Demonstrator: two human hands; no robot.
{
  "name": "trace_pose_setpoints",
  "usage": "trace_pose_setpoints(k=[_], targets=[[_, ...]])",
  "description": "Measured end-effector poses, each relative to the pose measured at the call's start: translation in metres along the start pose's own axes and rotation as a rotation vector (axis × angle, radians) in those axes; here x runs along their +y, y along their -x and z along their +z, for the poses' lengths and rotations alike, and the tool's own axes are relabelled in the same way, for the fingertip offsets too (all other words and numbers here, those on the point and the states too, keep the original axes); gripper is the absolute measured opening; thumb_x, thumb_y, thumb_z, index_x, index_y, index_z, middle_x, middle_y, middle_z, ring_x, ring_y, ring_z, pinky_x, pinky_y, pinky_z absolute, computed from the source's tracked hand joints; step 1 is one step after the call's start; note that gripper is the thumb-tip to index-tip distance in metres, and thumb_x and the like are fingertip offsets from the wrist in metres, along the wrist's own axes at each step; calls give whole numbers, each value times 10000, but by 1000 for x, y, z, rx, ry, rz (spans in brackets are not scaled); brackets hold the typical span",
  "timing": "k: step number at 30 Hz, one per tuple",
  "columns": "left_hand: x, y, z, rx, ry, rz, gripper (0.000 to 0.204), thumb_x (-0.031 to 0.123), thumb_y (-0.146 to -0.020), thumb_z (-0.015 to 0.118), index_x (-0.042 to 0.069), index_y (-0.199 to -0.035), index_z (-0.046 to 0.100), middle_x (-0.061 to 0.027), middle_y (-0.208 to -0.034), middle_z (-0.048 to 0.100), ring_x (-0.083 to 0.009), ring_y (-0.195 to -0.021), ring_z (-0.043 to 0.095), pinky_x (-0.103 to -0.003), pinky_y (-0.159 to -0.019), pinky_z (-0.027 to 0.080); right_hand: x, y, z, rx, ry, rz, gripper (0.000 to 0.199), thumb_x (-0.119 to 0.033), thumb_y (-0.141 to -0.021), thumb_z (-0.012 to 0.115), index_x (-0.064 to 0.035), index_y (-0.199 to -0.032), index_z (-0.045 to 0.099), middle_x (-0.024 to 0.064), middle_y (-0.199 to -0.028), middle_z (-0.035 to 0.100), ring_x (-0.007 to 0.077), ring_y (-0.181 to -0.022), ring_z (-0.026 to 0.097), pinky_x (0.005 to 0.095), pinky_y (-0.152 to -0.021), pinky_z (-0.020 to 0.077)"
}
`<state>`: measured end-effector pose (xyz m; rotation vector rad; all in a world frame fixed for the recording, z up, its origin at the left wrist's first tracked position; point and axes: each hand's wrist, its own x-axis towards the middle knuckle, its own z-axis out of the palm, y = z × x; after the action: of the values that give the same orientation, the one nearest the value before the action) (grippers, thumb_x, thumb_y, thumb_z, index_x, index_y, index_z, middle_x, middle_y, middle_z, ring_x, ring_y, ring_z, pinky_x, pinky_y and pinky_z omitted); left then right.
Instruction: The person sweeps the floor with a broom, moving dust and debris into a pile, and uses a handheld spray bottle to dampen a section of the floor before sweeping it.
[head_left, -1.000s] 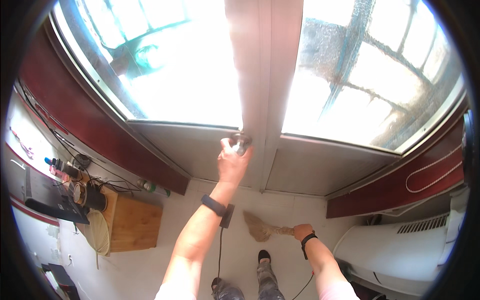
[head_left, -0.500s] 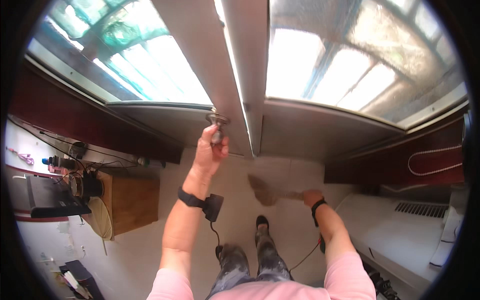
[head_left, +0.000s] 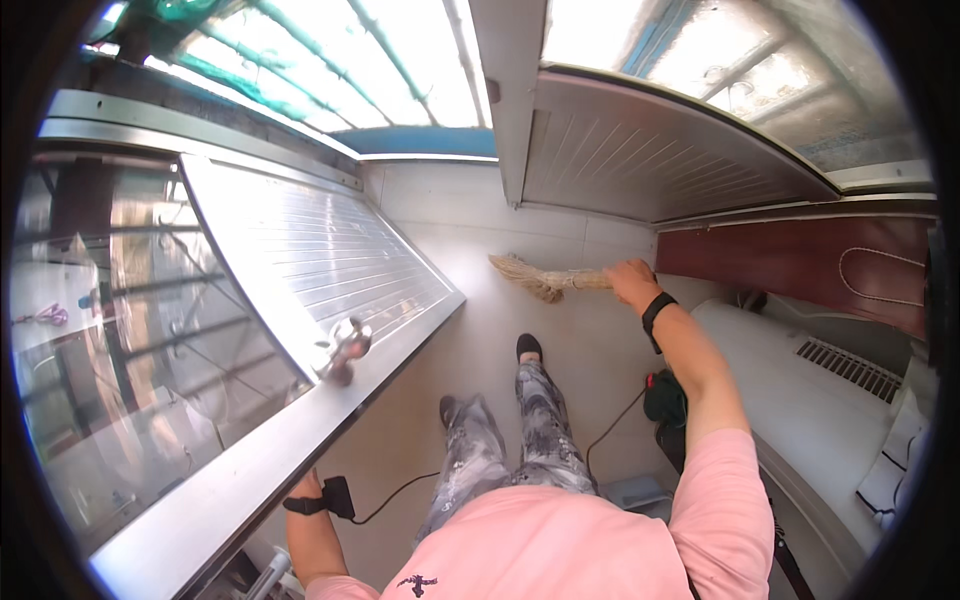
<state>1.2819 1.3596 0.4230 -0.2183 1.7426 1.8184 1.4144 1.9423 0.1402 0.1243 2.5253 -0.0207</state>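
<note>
Two hands: right hand [head_left: 632,280] fingers wrapped round broom [head_left: 545,279]; left hand behind door [head_left: 300,330], fingers can't tell
Risk: door may swing onto legs, left hand unseen

A home's doorway onto a balcony: a glazed metal door [head_left: 250,360] with a round knob [head_left: 343,345] stands open over a pale tiled floor [head_left: 480,250], dark red wall panelling [head_left: 800,260] beside it.
</note>
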Motion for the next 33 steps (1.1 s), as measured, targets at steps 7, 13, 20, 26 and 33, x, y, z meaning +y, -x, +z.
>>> trace_pose_setpoints(k=[7,13,20,26,33], targets=[[-62,77,-93,438,488,103,511,73,-868,579,33,-1357,436,-145,-1320,509,-269,-1241,483,-427,-1113,347,-50,81,-46,97,-117,-42,415,-158,-786,700,-13,-1151,569,155,-1087,642,326,-961,621,468,-822,489],[-70,63,-126,755,57,306,514,-37,-853,538,42,-1351,441,-88,-1255,548,-191,-1159,537,-319,-961,449,-106,134,-8,-733,-1179,432,352,-54,-703,689,49,-1008,547,131,-820,603,207,-649,628,358,-575,557],[-81,44,-214,1104,-229,239,461,69,-861,652,52,-1290,484,-26,-1138,559,-111,-947,562,-258,-802,473,-223,136,13,-348,-1876,850,495,1,-775,645,-103,-1210,434,74,-725,543,151,-526,537,302,-427,478],[-100,29,-239,1140,-520,254,144,148,-870,679,70,-986,644,32,-818,605,-80,-724,554,-235,-677,436,-293,-26,55,-397,-2671,1105,155,-77,-849,593,-79,-790,450,52,-601,505,144,-435,468,253,-388,427],[-76,33,-223,1027,-632,99,117,140,-884,669,35,-839,642,7,-787,587,-102,-705,515,-269,-672,424,-409,-203,-62,-351,-2982,848,151,-30,-829,563,-62,-864,419,71,-651,484,176,-532,480,297,-459,449]])
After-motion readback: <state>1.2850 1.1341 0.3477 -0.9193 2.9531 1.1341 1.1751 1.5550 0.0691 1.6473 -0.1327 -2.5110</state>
